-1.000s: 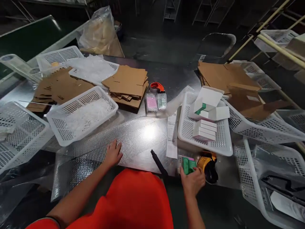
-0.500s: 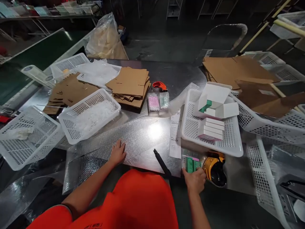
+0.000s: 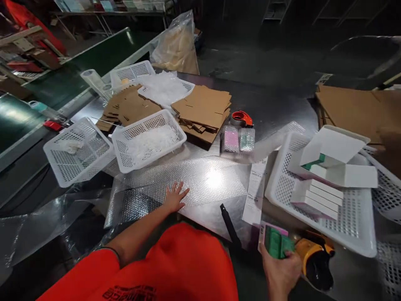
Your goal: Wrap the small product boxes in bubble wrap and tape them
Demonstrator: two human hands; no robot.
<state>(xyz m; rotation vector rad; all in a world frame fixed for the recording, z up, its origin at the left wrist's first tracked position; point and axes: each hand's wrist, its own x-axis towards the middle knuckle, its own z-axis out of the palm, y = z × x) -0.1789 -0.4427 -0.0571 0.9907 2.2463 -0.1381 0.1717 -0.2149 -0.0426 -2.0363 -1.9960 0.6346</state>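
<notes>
My left hand (image 3: pixel 175 197) lies flat with its fingers spread on a sheet of clear bubble wrap (image 3: pixel 200 171) at the table's near edge. At the lower right, my right hand (image 3: pixel 282 267) is closed around small green and pink boxes (image 3: pixel 275 242), gripped together; its palm hides part of them. Between my hands lies a slim black tool (image 3: pixel 230 225). A strip of printed labels (image 3: pixel 253 198) rests just beyond the held boxes. Right beside my right hand is a yellow and black tape dispenser (image 3: pixel 315 259).
A white basket (image 3: pixel 360 234) at the right holds white boxes. Two bubble-wrapped packs (image 3: pixel 231 140) lie near an orange tape dispenser (image 3: pixel 241 118). Flat cardboard (image 3: pixel 203 106) is stacked at centre back. At the left stand more white baskets (image 3: pixel 147 144), one with shredded filler.
The view has turned left, so things appear farther right. My right hand has brought the green and pink boxes up and tilted them. My left fingers have spread wider on the bubble wrap.
</notes>
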